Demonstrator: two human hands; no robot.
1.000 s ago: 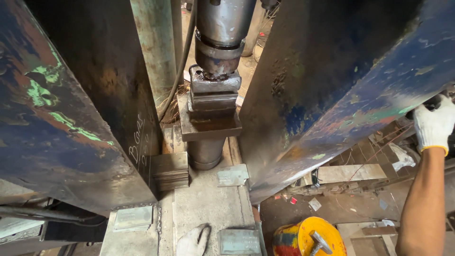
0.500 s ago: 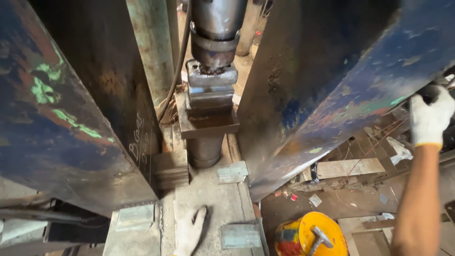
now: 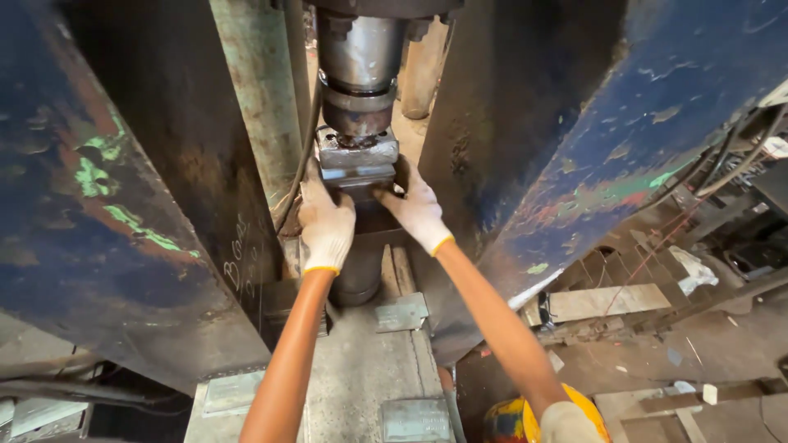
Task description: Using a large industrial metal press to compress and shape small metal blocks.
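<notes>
Down at the bottom edge, a yellow hard hat (image 3: pixel 525 417) is seen beside the right forearm, on the debris-strewn floor (image 3: pixel 714 344). Just left of it, the grey steel worktop (image 3: pixel 361 369) of the press is laid out, with flat metal plates (image 3: pixel 401 312) resting on it. From here both arms, in orange sleeves, are stretched forward and up between the two big, scarred blue side frames (image 3: pixel 98 221) of the machine.

Further in, the left hand (image 3: pixel 327 223), in a white glove with a yellow cuff, is pressed against the left side of the metal block (image 3: pixel 357 161); its grip is wrapped around that side, fingers up along the edge. The right hand (image 3: pixel 415 210), gloved the same, is set against the block's right lower corner, fingers curled onto it. So the block is clamped between the two hands, each grip closed on its own side.

The block itself is found directly under the press ram (image 3: pixel 359 78), seemingly touching the ram's dark collar, and on top of a round steel column (image 3: pixel 359 275) that stands on the worktop. Whether the block is resting fully on the part below cannot be told, since the hands cover that joint.

Beyond, a pale green upright post (image 3: pixel 254 98) is seen at the left behind the ram.
</notes>
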